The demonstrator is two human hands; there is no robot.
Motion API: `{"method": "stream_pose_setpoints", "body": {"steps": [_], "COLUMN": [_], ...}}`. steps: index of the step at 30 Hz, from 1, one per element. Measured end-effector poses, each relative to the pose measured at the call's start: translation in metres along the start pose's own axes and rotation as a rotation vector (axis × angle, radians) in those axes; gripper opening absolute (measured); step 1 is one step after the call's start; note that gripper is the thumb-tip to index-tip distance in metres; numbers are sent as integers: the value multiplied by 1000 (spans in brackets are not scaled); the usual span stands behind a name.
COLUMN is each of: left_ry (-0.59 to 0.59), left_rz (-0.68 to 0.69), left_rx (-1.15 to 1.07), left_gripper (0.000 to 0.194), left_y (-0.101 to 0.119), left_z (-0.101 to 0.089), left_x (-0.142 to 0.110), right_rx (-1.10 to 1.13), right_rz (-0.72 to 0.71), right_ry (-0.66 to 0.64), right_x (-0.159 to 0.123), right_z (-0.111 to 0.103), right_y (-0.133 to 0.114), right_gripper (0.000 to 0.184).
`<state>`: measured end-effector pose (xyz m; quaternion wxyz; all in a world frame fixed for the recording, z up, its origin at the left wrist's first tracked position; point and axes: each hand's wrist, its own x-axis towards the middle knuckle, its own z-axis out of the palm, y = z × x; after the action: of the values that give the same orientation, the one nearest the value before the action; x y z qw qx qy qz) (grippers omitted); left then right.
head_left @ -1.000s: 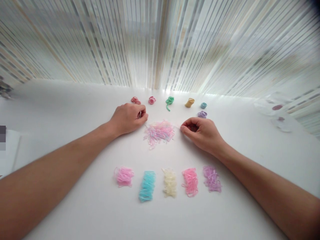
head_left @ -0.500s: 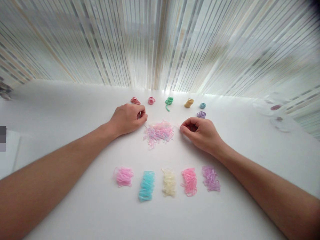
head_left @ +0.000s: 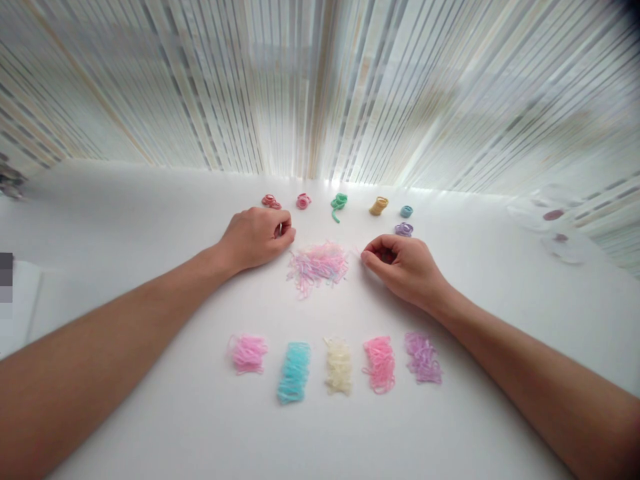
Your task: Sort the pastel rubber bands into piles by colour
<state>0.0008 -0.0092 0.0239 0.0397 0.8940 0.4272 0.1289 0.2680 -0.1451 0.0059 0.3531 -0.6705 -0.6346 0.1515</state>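
A loose pile of thin pastel elastic bands (head_left: 320, 263), mostly pink and lilac, lies on the white table between my hands. My left hand (head_left: 260, 233) rests at the pile's upper left, thumb and forefinger pinched; whatever is between them is too small to make out. To the right of the pile, my right hand (head_left: 403, 267) is closed in a pinch, a faint pale elastic band showing at its fingertips. Nearer me lie sorted heaps of bands: pink (head_left: 249, 353), blue (head_left: 294, 372), cream (head_left: 339, 365), bright pink (head_left: 380, 364) and purple (head_left: 423, 358).
Along the back are small coils: red (head_left: 271, 201), pink (head_left: 303, 201), green (head_left: 339, 202), yellow (head_left: 379, 206), blue (head_left: 407, 211) and purple (head_left: 404, 229). Clear plastic pieces (head_left: 563, 247) lie at right. A striped curtain (head_left: 320, 87) hangs behind the table.
Both hands stay almost still. The pale strand that reached from the pile toward my right fingertips a second ago is now fainter and shorter.
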Motion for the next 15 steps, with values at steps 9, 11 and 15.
{"method": "stream_pose_setpoints", "body": {"steps": [9,11,15], "left_ry": [6,5,5], "left_rz": [-3,-2,2], "left_rx": [8,11,15], "left_gripper": [25,25,25], "left_y": [-1,-1,0], "left_z": [1,1,0], "left_x": [0,0,0], "right_rx": [-8,-2,7], "right_rz": [7,14,21], "right_ry": [-2,2,20], "right_x": [0,0,0], "right_z": [-1,0,0], "right_y": [-1,-1,-1], "right_gripper": [19,19,18]}}
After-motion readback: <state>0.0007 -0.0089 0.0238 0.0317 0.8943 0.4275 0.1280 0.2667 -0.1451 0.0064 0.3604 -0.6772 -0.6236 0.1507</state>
